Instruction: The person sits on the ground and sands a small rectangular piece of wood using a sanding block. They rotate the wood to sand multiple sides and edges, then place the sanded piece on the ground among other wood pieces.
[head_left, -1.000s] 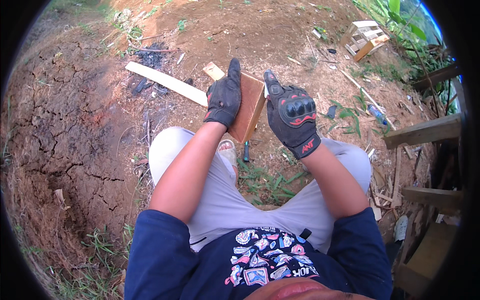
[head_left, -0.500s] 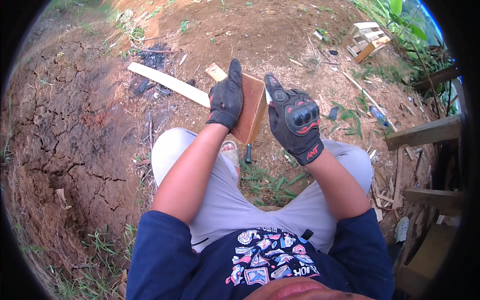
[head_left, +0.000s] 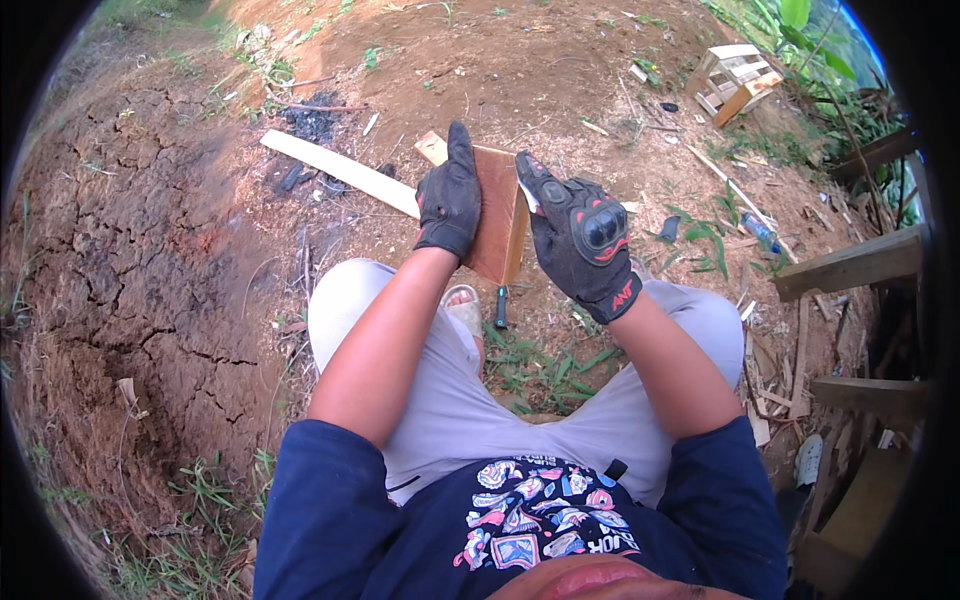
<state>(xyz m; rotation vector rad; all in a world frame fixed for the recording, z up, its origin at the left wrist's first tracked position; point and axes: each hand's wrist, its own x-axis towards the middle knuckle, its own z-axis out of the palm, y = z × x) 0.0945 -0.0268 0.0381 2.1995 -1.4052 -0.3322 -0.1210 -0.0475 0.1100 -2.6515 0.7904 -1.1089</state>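
Observation:
My left hand (head_left: pixel 449 198), in a black glove, lies flat on the face of a brown wooden board (head_left: pixel 499 215) and holds it upright in front of my knees. My right hand (head_left: pixel 583 240), in a black glove with red marks, is raised just right of the board's edge, fingers curled around a small pale piece; what that piece is I cannot tell. A dark-handled tool (head_left: pixel 501 306) lies on the ground below the board, by my sandalled foot (head_left: pixel 465 308).
A long pale plank (head_left: pixel 340 172) lies on the dirt behind the board. A small wooden crate (head_left: pixel 733 79) stands at the far right. Timber beams (head_left: pixel 850 268) and scraps crowd the right side. Cracked earth bank (head_left: pixel 130 280) rises on the left.
My right hand has tilted and shifted a little lower and to the right beside the board. My left hand and the board have stayed nearly still.

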